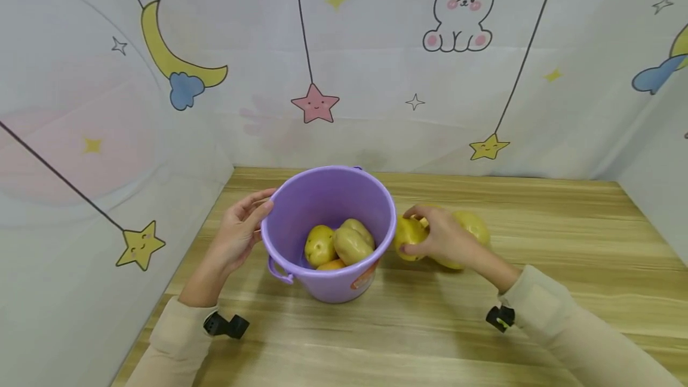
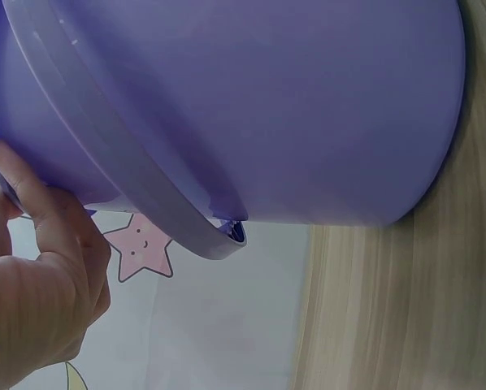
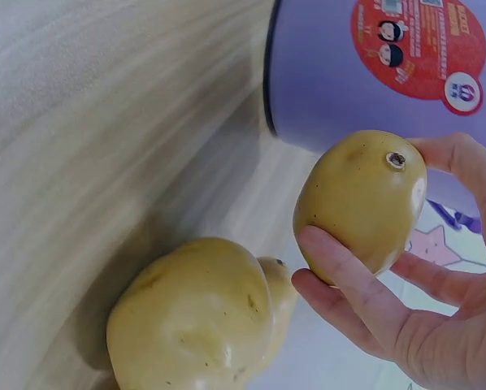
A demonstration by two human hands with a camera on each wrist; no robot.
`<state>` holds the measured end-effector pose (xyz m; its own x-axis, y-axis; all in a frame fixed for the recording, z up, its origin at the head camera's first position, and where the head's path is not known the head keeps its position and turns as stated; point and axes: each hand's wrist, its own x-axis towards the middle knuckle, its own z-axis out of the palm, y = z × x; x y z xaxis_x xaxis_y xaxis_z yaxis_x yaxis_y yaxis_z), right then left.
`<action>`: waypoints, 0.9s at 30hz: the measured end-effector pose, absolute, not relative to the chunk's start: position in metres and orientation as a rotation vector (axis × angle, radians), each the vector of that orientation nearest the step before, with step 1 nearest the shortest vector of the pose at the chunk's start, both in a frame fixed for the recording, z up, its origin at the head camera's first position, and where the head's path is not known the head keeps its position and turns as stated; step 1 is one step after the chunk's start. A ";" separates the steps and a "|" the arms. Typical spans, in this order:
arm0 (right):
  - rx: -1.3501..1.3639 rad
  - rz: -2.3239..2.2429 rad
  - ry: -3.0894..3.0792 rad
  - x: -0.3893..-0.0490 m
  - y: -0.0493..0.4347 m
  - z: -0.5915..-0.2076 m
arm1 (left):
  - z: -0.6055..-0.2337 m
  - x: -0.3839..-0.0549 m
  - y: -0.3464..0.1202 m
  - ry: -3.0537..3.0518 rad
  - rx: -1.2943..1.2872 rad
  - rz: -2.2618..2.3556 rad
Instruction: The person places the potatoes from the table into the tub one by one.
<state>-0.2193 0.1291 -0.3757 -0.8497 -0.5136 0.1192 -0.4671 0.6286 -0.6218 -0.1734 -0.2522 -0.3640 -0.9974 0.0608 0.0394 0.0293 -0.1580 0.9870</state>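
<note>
A purple bucket (image 1: 322,196) stands on the table, mouth towards me. My left hand (image 1: 239,226) grips its rim on the left side. Inside lie a dimpled yellow potato-like piece (image 1: 320,246), a paler lumpy potato (image 1: 355,245) and part of an orange piece (image 1: 331,264). Just right of the bucket, my right hand (image 1: 443,235) holds a smooth, oval yellow fruit (image 3: 361,203) with a brown stem scar, between thumb and fingers. Beyond that hand, a large dimpled potato (image 3: 194,317) rests on the table against another yellow piece (image 3: 278,305) that is partly hidden.
The wooden table (image 1: 419,327) reaches to pale cloth walls (image 1: 365,136) printed with stars, a moon and a rabbit, at the back and both sides. The bucket's purple handle (image 2: 137,162) hangs down its outer side. Black wrist devices (image 1: 500,318) sit on both sleeves.
</note>
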 end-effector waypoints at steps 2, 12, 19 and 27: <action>-0.841 -1.036 2.768 -0.220 0.130 -0.373 | -0.364 -0.173 -0.253 2.028 0.108 2.371; -0.805 -1.057 2.749 -0.221 0.139 -0.357 | -0.364 -0.173 -0.252 2.033 0.098 2.364; -0.814 -1.077 2.768 -0.222 0.144 -0.344 | -0.364 -0.173 -0.252 2.031 0.096 2.366; -0.761 -1.082 2.784 -0.223 0.147 -0.333 | -0.364 -0.172 -0.252 2.043 0.100 2.350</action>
